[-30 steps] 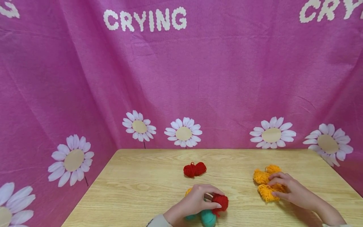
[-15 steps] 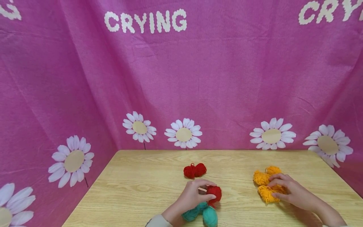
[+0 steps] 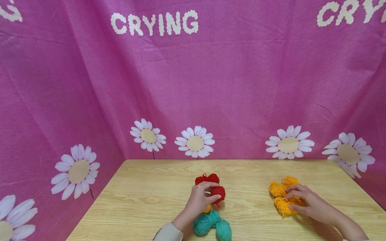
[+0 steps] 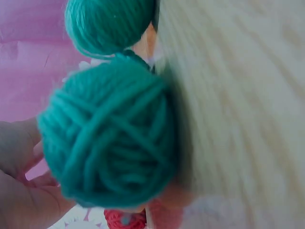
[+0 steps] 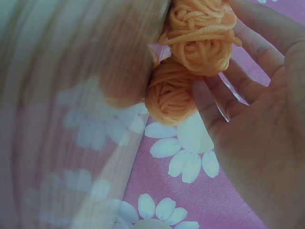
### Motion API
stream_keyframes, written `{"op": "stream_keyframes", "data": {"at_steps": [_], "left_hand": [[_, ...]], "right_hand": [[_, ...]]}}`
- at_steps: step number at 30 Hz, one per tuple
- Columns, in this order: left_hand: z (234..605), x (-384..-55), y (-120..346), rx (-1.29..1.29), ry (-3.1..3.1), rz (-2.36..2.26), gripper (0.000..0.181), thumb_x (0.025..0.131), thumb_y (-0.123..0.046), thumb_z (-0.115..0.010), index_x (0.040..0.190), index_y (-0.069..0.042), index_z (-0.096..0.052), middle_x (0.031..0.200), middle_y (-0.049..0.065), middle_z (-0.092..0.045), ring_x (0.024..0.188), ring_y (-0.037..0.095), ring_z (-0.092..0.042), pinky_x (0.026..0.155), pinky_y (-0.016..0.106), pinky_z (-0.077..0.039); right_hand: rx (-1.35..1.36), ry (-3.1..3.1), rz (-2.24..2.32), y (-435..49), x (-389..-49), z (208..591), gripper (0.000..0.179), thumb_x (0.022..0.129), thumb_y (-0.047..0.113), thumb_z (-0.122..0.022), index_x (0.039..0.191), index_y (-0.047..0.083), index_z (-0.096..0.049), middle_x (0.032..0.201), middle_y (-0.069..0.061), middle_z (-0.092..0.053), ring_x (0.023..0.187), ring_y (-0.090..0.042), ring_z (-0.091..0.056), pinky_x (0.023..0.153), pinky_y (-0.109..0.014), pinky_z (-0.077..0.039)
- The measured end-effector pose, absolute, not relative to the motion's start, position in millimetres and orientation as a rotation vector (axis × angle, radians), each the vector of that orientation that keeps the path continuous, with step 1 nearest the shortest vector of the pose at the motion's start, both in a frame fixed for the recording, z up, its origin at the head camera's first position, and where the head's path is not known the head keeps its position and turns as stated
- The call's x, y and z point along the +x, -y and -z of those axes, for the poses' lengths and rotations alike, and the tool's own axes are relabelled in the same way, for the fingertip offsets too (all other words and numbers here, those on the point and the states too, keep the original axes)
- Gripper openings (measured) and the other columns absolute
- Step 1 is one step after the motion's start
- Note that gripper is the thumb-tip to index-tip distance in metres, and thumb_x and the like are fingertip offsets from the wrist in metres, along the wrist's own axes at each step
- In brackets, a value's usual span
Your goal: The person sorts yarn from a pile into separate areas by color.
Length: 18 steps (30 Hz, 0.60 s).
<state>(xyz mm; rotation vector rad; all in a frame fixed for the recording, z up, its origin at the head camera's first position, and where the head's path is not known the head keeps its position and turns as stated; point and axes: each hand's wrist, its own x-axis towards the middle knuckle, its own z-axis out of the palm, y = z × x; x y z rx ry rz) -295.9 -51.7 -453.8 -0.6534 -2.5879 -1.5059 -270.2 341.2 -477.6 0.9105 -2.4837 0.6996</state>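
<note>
My left hand (image 3: 199,197) holds a red yarn ball (image 3: 218,194) between thumb and fingers. It is just in front of more red yarn (image 3: 208,179), which the hand partly covers. Nearer to me lie teal yarn balls (image 3: 202,224), one of them large in the left wrist view (image 4: 109,138). A yellow-orange ball (image 3: 207,209) peeks out between the teal yarn and my left wrist. On the right, my right hand (image 3: 313,202) rests against a cluster of orange yarn balls (image 3: 284,206); the right wrist view shows its fingers (image 5: 252,86) fairly straight beside the yarn (image 5: 200,52).
The wood-grain table (image 3: 144,187) carries all the yarn. Behind and beside it hangs a magenta cloth (image 3: 235,83) printed with white daisies and lettering. Table surface shows between the red and orange groups.
My left hand has carried the red yarn ball away from me and slightly left, from above the teal yarn to the other red yarn. The right hand has stayed in place.
</note>
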Motion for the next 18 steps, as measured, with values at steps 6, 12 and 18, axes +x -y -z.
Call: {"op": "stream_keyframes", "data": {"at_steps": [6,12,18], "left_hand": [[453.2,-300.5,54.9,-0.591,2.612,1.459,0.033,0.083,-0.015,-0.077,0.114,-0.006,-0.071,0.110,0.013,-0.071,0.088,0.019,-0.069,0.075,0.025,-0.060],[453.1,-306.2,56.7,-0.518,2.637,1.444,0.033,0.083,-0.014,-0.078,0.114,-0.005,-0.071,0.105,0.013,-0.074,0.085,0.018,-0.069,0.075,0.027,-0.060],[454.3,-310.4,58.8,-0.467,2.642,1.394,0.033,0.082,-0.016,-0.078,0.113,-0.005,-0.072,0.103,0.013,-0.074,0.085,0.020,-0.068,0.072,0.025,-0.060]], "right_hand": [[0.904,2.506,-0.703,-342.0,-270.2,476.9,0.027,0.077,0.011,-0.080,0.096,0.026,-0.069,0.105,0.000,-0.061,0.104,0.013,-0.041,0.087,0.004,-0.025],[0.884,2.550,-0.715,-342.4,-270.4,475.4,0.025,0.078,0.015,-0.079,0.097,0.027,-0.069,0.106,-0.001,-0.061,0.103,0.013,-0.042,0.086,0.003,-0.027],[0.894,2.543,-0.709,-342.4,-269.6,475.0,0.025,0.079,0.013,-0.079,0.097,0.027,-0.069,0.106,-0.002,-0.060,0.104,0.013,-0.042,0.086,0.003,-0.027]]}}
